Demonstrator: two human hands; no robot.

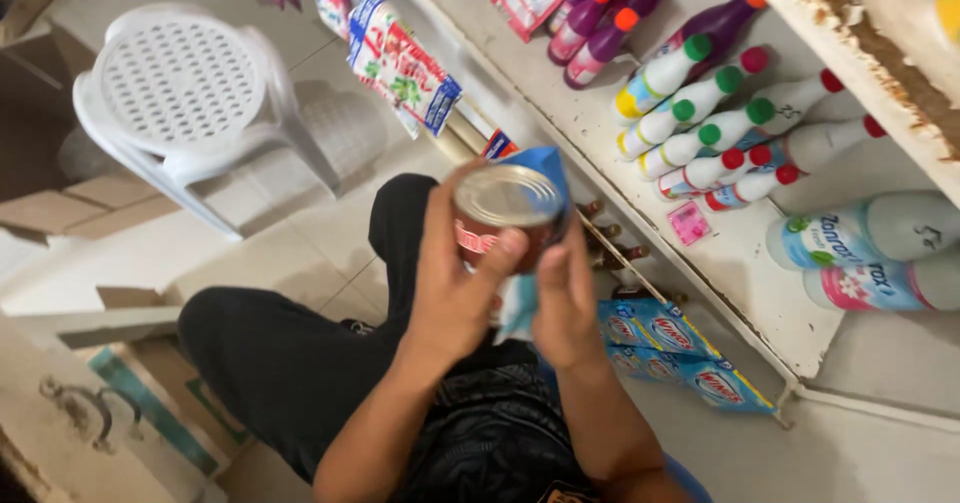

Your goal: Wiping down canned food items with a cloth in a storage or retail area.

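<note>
Far to the left stands a white plastic chair (185, 93), its round seat pierced with a grid of small holes, on a pale tiled floor (300, 253). Brown cardboard boxes (60, 213) lie flat near its legs. Next comes the person's knee in black trousers (270, 353), folded low to the ground.

In the middle, the left hand (450, 283) wraps around a small round tin can (505, 213), fingers curled against its side and the thumb pressed on the rim. The can has a shiny, ribbed silver lid turned up toward the camera and a red label with white markings around its body. It is held in the air above the lap, just in front of the shelf edge. The right hand (565, 303) presses a light blue cloth (545, 178) against the far side of the can, fingers closed on the fabric; the cloth peeks up behind the lid and hangs down between the palms.

Above hang glossy printed sachets (400, 63). To the right, a worn white shelf (720, 253) carries purple bottles with orange caps (610, 18), slim white bottles (720, 123) with green and red caps lying tilted, and two bigger pale bottles (870, 233). Blue packets (680, 348) hang below the shelf.
</note>
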